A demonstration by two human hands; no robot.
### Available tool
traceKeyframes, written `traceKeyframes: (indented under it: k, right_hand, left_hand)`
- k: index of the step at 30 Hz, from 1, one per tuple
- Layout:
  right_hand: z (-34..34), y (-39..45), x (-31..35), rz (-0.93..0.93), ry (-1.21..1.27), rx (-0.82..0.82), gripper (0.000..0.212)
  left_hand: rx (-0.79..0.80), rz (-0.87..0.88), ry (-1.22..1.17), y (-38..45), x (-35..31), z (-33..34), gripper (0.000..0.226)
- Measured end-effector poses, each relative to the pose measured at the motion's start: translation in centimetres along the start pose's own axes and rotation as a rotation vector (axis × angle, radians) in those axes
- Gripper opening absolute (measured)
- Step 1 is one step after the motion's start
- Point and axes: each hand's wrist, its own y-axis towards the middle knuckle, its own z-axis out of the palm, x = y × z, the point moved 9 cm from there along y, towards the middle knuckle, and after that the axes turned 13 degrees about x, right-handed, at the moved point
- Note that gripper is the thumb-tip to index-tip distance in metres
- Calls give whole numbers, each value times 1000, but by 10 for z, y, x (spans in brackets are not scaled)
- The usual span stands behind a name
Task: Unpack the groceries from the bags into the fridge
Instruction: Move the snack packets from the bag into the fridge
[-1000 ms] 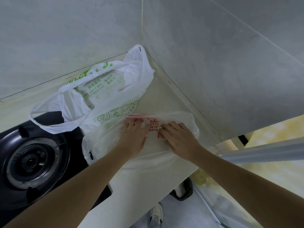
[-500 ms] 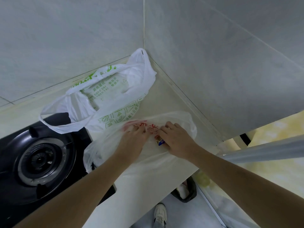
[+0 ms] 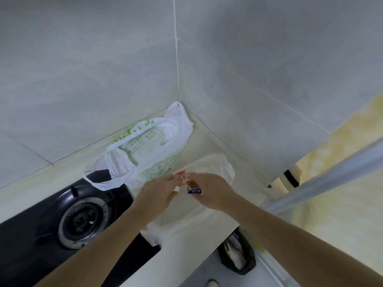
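Two plastic bags lie on the cream counter (image 3: 209,139) in the wall corner. The far white bag with green print (image 3: 153,146) gapes open, its handles spread. The near translucent bag with red print (image 3: 215,168) lies flat under both hands. My left hand (image 3: 157,195) pinches that bag's edge near the red print. My right hand (image 3: 213,189) grips a small packet with a blue and brown end (image 3: 193,188), which pokes out between the two hands at the bag's mouth.
A black gas hob (image 3: 68,222) with a round burner sits at the left, touching the bags. Grey tiled walls meet behind the bags. At the right is a yellow surface with a grey bar (image 3: 323,175). A black bin (image 3: 238,255) stands on the floor below.
The view has tilted up, so the bags and hands sit lower in the frame. The small packet has come further out of the near bag in my right hand.
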Motion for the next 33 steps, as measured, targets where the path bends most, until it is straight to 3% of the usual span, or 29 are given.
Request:
traceKeyframes:
  k: [4, 8, 13, 17, 22, 27, 33]
  right_hand:
    - [-67, -57, 21, 96, 99, -189, 27]
    - [-135, -148, 20, 222, 234, -414, 22]
    - [-191, -303, 5, 437, 343, -677, 22]
    - [-203, -453, 10, 641, 320, -866, 25]
    - [-167, -659, 47, 972, 313, -1123, 34]
    - [-87, -849, 132, 1343, 274, -1325, 33]
    - [11, -993, 241, 1780, 130, -1382, 27]
  left_hand:
    - [24, 116, -48, -1, -34, -63, 19]
    - [27, 301, -79, 4, -97, -131, 17]
    - [34, 638, -152, 2, -237, -195, 10]
    - [121, 899, -157, -23, -376, -198, 14]
    - [243, 1248, -138, -108, -564, -167, 13]
    - [395, 1618, -127, -256, -732, -113, 15]
    - [504, 1955, -138, -447, -863, -37, 10]
